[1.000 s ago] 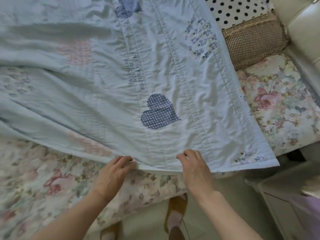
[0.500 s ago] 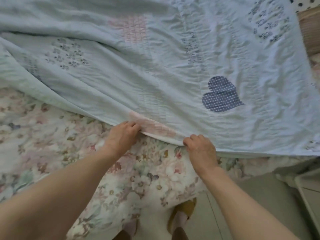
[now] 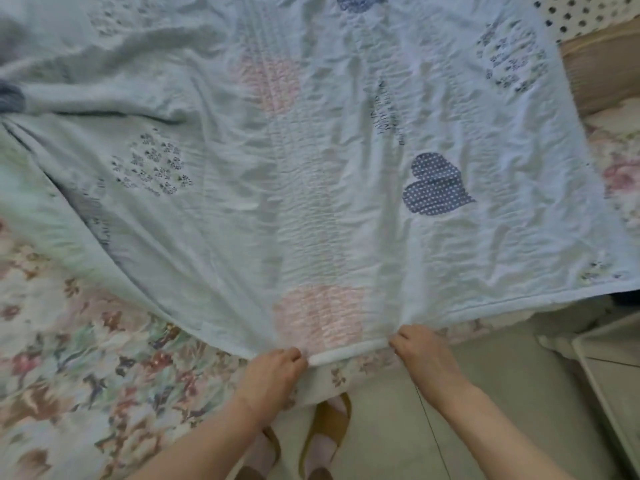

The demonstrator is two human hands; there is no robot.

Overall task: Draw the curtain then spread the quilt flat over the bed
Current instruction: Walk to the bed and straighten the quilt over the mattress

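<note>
A pale blue quilt [image 3: 311, 168] with heart patches and a dotted navy heart lies wrinkled across the bed. Its near hem runs along the bed's front edge. My left hand [image 3: 273, 372] pinches that hem beside a pink heart patch. My right hand [image 3: 424, 355] grips the same hem a little to the right, with the hem stretched taut between both hands. The bed's floral sheet [image 3: 69, 358] shows uncovered at the lower left. The left part of the quilt is still bunched in folds. No curtain is in view.
A polka-dot pillow [image 3: 588, 12] and a tan checked cushion [image 3: 602, 71] lie at the top right. White furniture [image 3: 613, 375] stands at the right on the pale floor [image 3: 485, 375]. My feet in brown sandals [image 3: 329, 427] stand at the bed's edge.
Both hands have slid left along the hem, then pulled it toward me. The quilt now reaches the bed's front edge, and the view has shifted back.
</note>
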